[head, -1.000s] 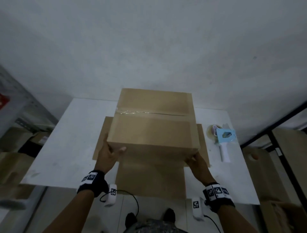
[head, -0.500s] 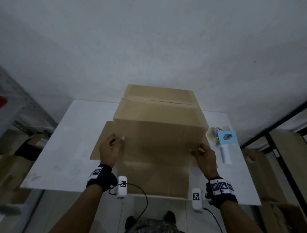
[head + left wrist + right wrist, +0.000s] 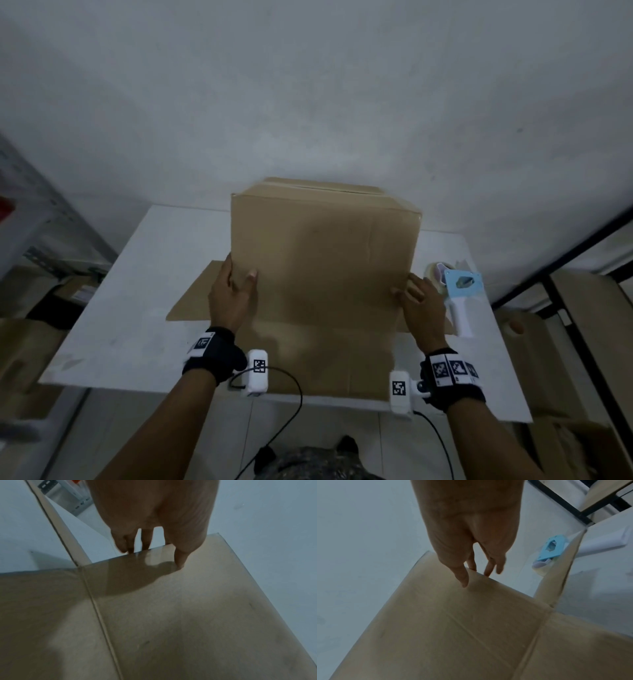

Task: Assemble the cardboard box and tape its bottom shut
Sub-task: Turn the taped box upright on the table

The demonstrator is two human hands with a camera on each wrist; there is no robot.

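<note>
Both hands, left hand [image 3: 233, 294] and right hand [image 3: 419, 301], grip opposite edges of the cardboard box [image 3: 323, 260] tipped on the white table [image 3: 137, 308]; the loose flaps could snag and buckle

Both forearms are reaching forward from the near edge of the scene, each wearing a black wrist strap with printed markers and a small white camera unit on its inner side. The left hand [image 3: 233, 294] is sitting at the left, its thumb [image 3: 252, 275] lying flat across the near face of the cardboard box [image 3: 322, 260] while its fingers are wrapping round the left edge. The right hand [image 3: 419, 301] is mirroring it on the right, thumb [image 3: 462, 577] pressing the near face and fingers [image 3: 488, 568] reaching past the right edge. Both wrists are staying roughly level, palms facing each other.
</note>
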